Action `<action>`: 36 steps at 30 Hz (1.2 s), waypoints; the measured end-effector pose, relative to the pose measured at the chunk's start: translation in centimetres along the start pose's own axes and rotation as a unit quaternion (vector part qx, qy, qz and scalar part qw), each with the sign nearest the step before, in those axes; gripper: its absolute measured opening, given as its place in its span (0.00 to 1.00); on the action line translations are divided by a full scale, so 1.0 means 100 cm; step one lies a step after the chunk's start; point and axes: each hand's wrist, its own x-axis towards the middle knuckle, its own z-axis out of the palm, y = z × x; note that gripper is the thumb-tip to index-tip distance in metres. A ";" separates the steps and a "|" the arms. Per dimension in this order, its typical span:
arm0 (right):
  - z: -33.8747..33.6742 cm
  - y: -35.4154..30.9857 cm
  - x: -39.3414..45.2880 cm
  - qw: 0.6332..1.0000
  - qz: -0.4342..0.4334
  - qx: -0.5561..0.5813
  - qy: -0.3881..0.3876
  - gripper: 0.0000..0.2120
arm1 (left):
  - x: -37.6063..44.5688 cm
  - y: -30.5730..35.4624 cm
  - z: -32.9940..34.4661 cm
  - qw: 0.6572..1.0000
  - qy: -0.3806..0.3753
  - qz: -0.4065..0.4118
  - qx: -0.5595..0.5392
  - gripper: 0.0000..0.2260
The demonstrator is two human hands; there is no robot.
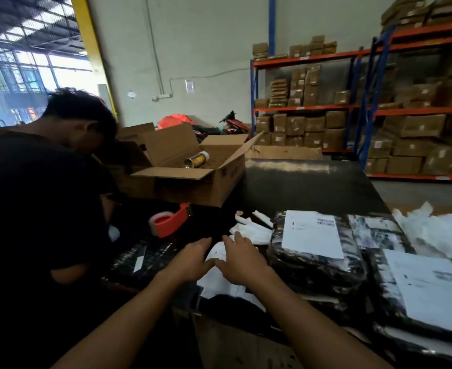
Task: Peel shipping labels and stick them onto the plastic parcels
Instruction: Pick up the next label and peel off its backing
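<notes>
Head: blurred, unreadable parcel labels

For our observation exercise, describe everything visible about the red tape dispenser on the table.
The red plastic tape dispenser lies on its side on the dark table, its roll facing left. It sits in front of the open cardboard box, beyond the left hand. No hand touches it.
</notes>
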 end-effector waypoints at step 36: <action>-0.011 -0.017 0.030 0.912 0.111 0.167 0.357 0.11 | 0.066 -0.060 -0.020 0.963 -0.002 0.061 -0.261 0.13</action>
